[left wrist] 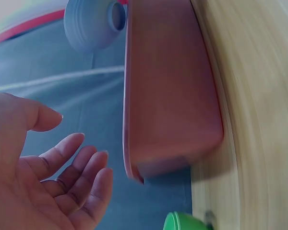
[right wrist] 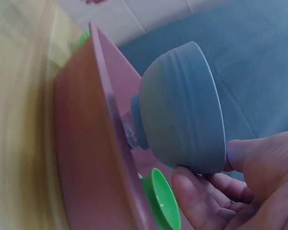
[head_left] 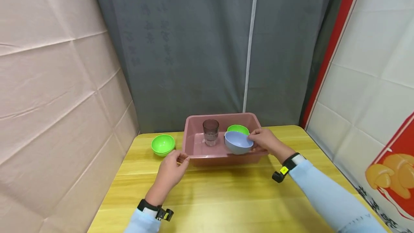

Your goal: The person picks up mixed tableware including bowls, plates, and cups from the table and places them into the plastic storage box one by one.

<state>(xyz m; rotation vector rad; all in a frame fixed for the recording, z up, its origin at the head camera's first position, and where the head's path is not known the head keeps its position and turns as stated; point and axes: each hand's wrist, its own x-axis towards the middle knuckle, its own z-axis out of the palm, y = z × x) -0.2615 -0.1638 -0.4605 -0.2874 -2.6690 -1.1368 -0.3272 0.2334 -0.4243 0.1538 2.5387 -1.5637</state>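
My right hand (head_left: 266,140) pinches the rim of a light blue bowl (head_left: 238,142), which hangs upright over the front right of a pink plastic basin (head_left: 194,127). In the right wrist view, thumb and fingers grip the edge of that bowl (right wrist: 182,110). Inside the basin a green bowl (head_left: 238,128) sits partly hidden behind the blue one. Left of it stands a clear dark-tinted glass (head_left: 211,132). My left hand (head_left: 174,166) is near the basin's front left corner, fingers loosely bent and holding nothing in the left wrist view.
Left of the basin, a green bowl (head_left: 163,144), seemingly stacked on another, stands on the yellow wooden table (head_left: 213,197). A grey curtain (head_left: 194,46) hangs behind the table. Pale sheeting (head_left: 64,118) lines the left side, and a white printed panel (head_left: 365,82) the right.
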